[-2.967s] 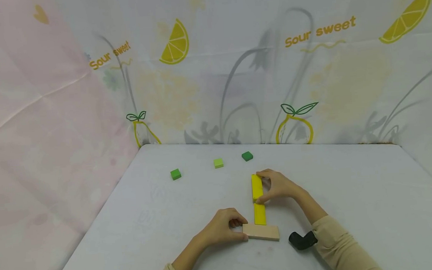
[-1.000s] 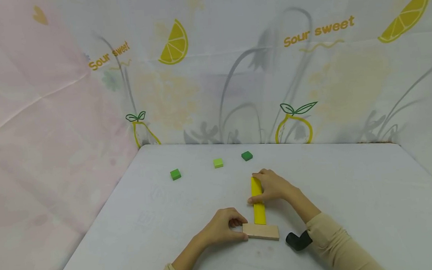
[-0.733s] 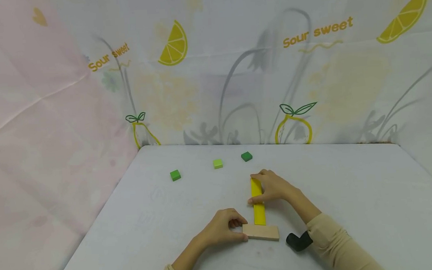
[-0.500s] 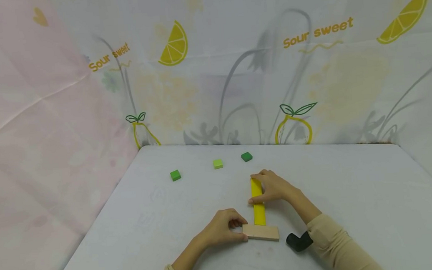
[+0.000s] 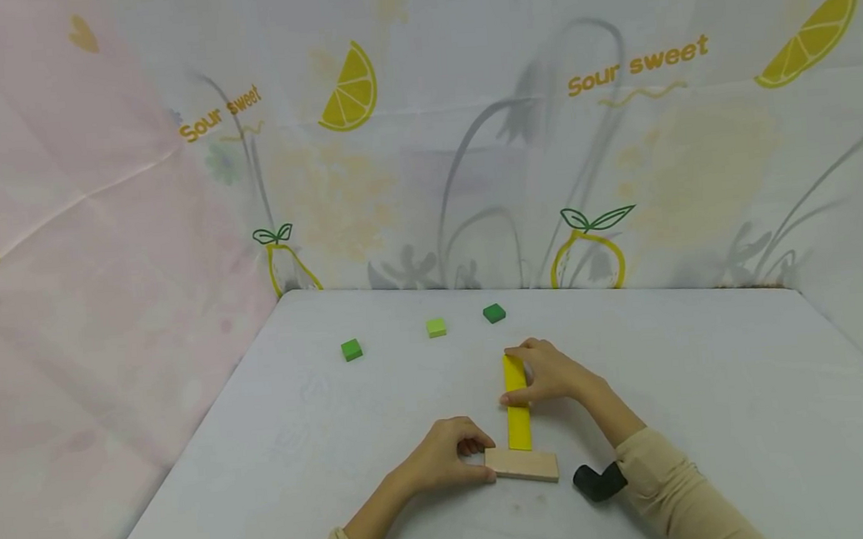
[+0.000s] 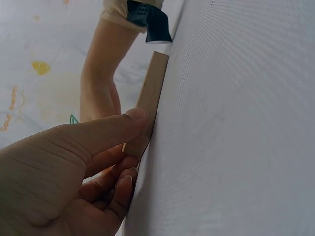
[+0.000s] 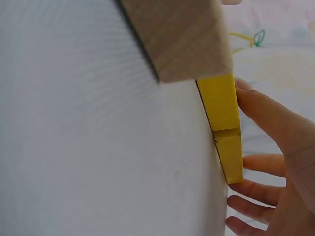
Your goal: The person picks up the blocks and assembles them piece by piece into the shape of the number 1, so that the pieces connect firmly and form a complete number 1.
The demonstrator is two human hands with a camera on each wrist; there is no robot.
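Note:
My left hand (image 5: 444, 452) pinches the left end of a plain wooden block (image 5: 521, 464) lying crosswise on the white table. Behind its middle, two yellow blocks run end to end away from it. The near yellow block (image 5: 519, 429) meets the wooden block's back edge; the far yellow block (image 5: 514, 370) continues the line. My right hand (image 5: 550, 373) holds the far one, thumb across the top by the joint and fingers at its far end. In the right wrist view a thin seam divides the near yellow block (image 7: 219, 105) from the far yellow block (image 7: 229, 157).
Three small green blocks lie farther back: a mid-green block (image 5: 351, 349) to the left, a light green block (image 5: 436, 328), and a dark green block (image 5: 494, 313). A printed fabric backdrop (image 5: 424, 161) rises behind the table (image 5: 264, 448). Black wrist devices sit on both forearms.
Since three seconds ago, the far yellow block has come down level and in line with the near one. My right thumb has shifted left across its top. My left hand has stayed put.

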